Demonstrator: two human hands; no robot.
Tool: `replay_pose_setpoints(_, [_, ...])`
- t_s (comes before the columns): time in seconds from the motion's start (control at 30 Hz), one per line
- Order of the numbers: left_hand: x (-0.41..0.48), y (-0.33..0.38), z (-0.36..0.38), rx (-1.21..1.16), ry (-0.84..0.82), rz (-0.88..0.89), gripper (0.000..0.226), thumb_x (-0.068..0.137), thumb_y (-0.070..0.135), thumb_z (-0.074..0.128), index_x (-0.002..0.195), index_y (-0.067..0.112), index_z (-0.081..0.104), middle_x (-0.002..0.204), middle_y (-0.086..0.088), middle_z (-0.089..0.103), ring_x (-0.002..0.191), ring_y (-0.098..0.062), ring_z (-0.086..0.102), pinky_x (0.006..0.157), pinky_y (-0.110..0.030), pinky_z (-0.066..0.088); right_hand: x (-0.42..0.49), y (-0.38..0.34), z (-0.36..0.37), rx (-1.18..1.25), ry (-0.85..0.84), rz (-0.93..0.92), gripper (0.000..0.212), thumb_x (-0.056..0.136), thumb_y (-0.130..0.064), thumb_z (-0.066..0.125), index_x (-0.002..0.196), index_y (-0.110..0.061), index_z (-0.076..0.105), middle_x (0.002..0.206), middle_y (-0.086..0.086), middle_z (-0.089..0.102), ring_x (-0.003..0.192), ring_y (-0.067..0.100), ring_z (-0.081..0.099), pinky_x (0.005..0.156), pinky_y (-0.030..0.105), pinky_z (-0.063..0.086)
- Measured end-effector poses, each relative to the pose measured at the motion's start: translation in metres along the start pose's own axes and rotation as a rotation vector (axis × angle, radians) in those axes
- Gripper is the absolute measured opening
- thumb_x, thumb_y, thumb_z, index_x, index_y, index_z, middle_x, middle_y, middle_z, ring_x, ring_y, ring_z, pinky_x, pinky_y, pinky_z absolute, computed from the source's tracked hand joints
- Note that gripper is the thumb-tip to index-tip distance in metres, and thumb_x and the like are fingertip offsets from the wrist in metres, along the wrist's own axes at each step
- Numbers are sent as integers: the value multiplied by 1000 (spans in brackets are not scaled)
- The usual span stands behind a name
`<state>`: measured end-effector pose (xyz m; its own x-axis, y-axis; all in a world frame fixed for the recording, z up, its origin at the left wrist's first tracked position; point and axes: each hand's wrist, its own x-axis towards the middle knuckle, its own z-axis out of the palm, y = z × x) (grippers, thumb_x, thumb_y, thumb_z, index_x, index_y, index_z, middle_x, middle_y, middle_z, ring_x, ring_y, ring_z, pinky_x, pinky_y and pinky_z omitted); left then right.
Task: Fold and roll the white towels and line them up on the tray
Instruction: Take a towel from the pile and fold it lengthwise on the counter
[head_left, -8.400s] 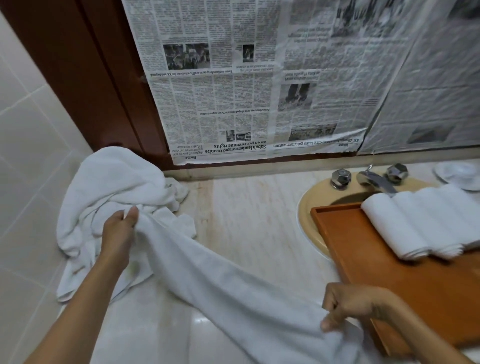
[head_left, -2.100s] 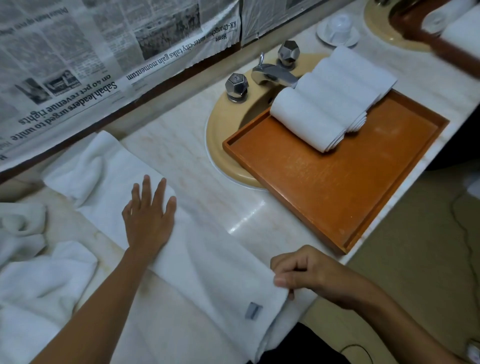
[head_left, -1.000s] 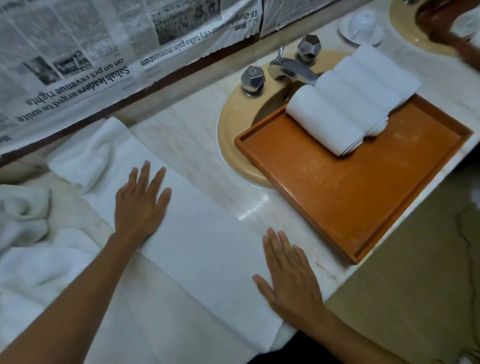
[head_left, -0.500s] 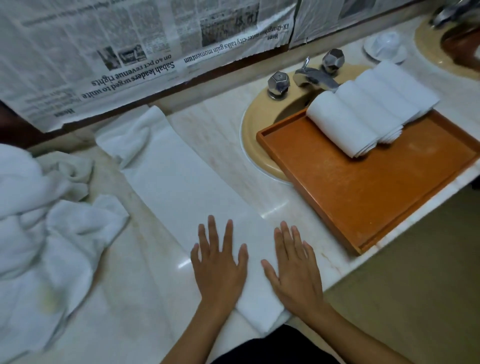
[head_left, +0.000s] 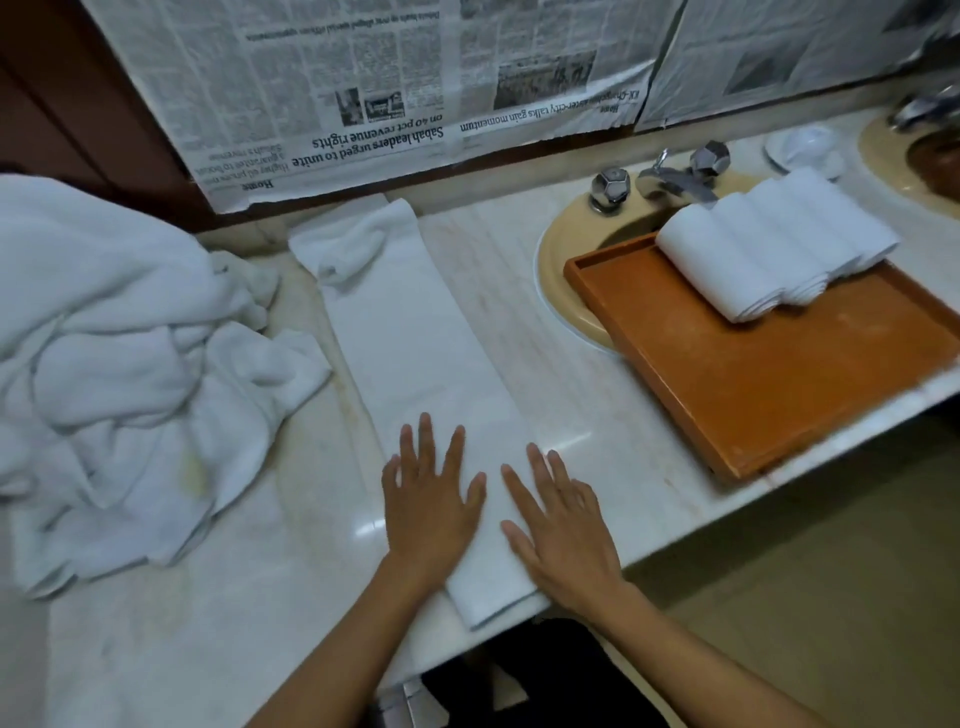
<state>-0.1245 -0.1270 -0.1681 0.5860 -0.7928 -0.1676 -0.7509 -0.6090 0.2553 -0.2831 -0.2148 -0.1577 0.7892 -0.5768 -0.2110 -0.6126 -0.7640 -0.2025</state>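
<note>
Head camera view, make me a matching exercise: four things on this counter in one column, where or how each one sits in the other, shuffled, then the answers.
1. rolled towels
2. folded towel
3. towel heap
4. tray

A. crumpled at the left of the counter
B. partly over the sink
C. on the tray's far end
D. flat under the left hand and right hand

Pairs: 1-C, 2-D, 3-A, 4-B.

folded towel (head_left: 415, 353) white | towel pile (head_left: 119, 374) white, yellowish stain | rolled towels (head_left: 769, 249) white | tray (head_left: 779, 384) orange-brown wood | counter (head_left: 587, 374) cream marble, faint veins | sink (head_left: 566, 280) tan | newspaper (head_left: 363, 88) grey-white, black print | taps (head_left: 610, 187) chrome
</note>
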Motion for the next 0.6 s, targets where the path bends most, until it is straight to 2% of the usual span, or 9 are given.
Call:
replay_pose_setpoints(0.03, [-15,10,3,-16,32,14,67,95,60,15,156,33,14,165,-3,-4,151,-20,-8,116,-37,0,-1,0,1,-7,1,5,62,99,-55,27,156,-31,16,164,5,7,150,25,13,111,45,30])
replay_pose_setpoints(0.1, [-50,22,18,-36,68,84,57,101,51,24,155,33,23,165,-2,7,151,-21,5,115,-36,6,-3,1,4,-18,16,-2,62,100,-56,23,156,-34,6,164,0,-6,151,21,-1,116,42,16])
replay_pose_setpoints(0.17, [-77,18,29,-48,95,96,54,102,46,29,155,34,25,166,2,8,152,-19,7,116,-36,12,-5,0,6,-31,33,-6,62,100,-56,19,156,-35,0,163,-2,-13,150,20,-7,117,41,6])
replay_pose_setpoints(0.3, [-105,-10,30,-40,128,5,56,101,48,30,154,34,26,166,4,9,152,-20,10,112,-38,24,-7,-4,7,-21,22,25,65,98,-56,21,156,-32,3,165,2,-2,150,25,6,117,45,15])
replay_pose_setpoints(0.4, [-117,-19,27,-66,119,-65,55,101,49,27,151,31,36,163,-3,20,149,-23,22,105,-39,35,-7,-5,3,8,-4,12,67,96,-58,16,156,-32,5,165,2,-4,151,26,5,117,47,13])
replay_pose_setpoints(0.5, [-130,-17,24,-168,153,-154,52,101,51,23,148,33,37,159,1,30,145,-19,29,98,-36,37,-5,-6,-8,53,-50,-11,67,93,-55,8,156,-33,8,164,1,-9,151,25,-2,118,48,9])
replay_pose_setpoints(0.53, [-134,-15,23,-219,181,-181,51,100,51,26,147,35,37,157,3,34,143,-18,31,97,-35,36,-5,-6,-11,72,-55,-12,62,95,-50,17,154,-32,17,165,3,-2,151,25,3,118,49,12])
replay_pose_setpoints(0.57, [-136,-9,20,-280,202,-205,51,99,53,29,147,37,38,153,6,37,139,-15,33,98,-35,35,-6,-6,-15,94,-15,-39,54,96,-42,30,149,-30,34,162,6,16,147,27,18,114,50,21])
replay_pose_setpoints(0.6, [-138,-2,16,-363,207,-226,52,97,55,32,146,40,36,149,10,40,134,-12,36,100,-33,36,-9,-4,-18,131,50,-88,46,93,-33,43,137,-28,51,152,8,39,136,27,37,106,48,33])
